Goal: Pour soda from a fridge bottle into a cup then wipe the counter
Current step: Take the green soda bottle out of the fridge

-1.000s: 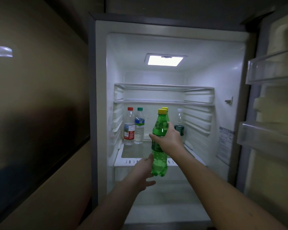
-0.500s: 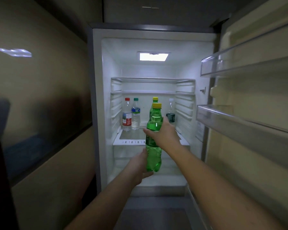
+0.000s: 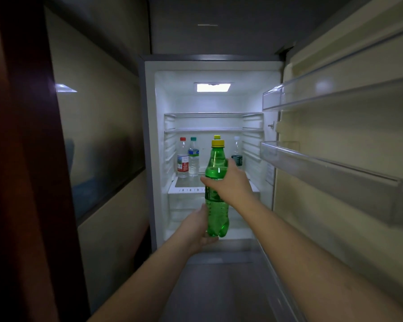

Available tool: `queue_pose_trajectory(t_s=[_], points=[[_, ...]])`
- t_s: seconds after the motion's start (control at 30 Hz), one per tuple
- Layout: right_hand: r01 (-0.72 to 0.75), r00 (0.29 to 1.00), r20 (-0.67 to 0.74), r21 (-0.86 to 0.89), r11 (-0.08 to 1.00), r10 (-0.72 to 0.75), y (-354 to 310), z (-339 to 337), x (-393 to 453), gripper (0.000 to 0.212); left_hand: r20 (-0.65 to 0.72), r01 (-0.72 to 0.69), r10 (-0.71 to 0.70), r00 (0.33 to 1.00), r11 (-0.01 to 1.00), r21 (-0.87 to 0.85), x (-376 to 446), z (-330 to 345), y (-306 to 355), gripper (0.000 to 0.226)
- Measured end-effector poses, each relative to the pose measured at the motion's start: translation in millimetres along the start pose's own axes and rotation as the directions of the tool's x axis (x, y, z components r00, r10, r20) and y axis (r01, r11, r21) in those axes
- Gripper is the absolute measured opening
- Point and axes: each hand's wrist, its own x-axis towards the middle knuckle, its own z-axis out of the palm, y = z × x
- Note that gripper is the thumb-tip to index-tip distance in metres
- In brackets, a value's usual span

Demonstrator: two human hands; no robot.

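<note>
A green soda bottle [image 3: 216, 214] with a yellow cap is held upright in front of the open fridge [image 3: 158, 135], out of its lit compartment. My right hand [image 3: 230, 184] grips the bottle around its middle, over the label. My left hand [image 3: 197, 231] lies under and beside the bottle's base, its fingers flat beneath the bottom. A second yellow-capped bottle [image 3: 217, 137] stands behind it on the glass shelf [image 3: 186, 189], mostly hidden. No cup or counter is in view.
Two clear water bottles, one red-capped [image 3: 183, 159] and one green-capped [image 3: 193, 159], stand at the shelf's left; a dark-labelled one [image 3: 237, 156] stands at the right. The open fridge door [image 3: 335, 177] with clear bins fills the right side. A glossy cabinet wall [image 3: 98, 147] runs along the left.
The bottle has come out of the fridge toward me as I backed away. My left hand moved from beside the bottle to under its base.
</note>
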Motion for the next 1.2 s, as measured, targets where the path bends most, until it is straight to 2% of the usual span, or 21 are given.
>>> queue_pose_trajectory(t_s=[0.23, 0.47, 0.67, 0.83, 1.2], points=[[-0.015, 0.999, -0.033, -0.01, 1.0, 0.015, -24.7, -10.6, -47.2, 0.058, 0.071, -0.024, 0.021, 0.997, 0.999, 0.041, -43.2, -15.3, -11.6, 0.032], [-0.065, 0.996, -0.058, -0.02, 0.998, 0.063, -45.0, -19.1, -114.1, 0.049, 0.134, -0.016, 0.005, 0.991, 0.997, 0.075, -94.5, -36.8, -43.7, 0.04], [-0.094, 0.991, -0.099, -0.046, 0.995, 0.089, -64.6, -33.5, -177.2, 0.052, 0.196, -0.015, 0.007, 0.981, 0.999, 0.042, -144.7, -46.8, -70.1, 0.038], [-0.11, 0.987, -0.124, -0.062, 0.992, 0.101, -82.8, -55.3, -228.2, 0.05, 0.245, -0.02, 0.016, 0.969, 1.0, 0.016, -193.8, -47.8, -85.5, 0.031], [-0.16, 0.972, -0.192, -0.132, 0.978, 0.133, -102.6, -106.8, -301.0, 0.058, 0.349, 0.004, 0.001, 0.937, 1.0, -0.013, -269.9, -24.4, -106.3, 0.032]])
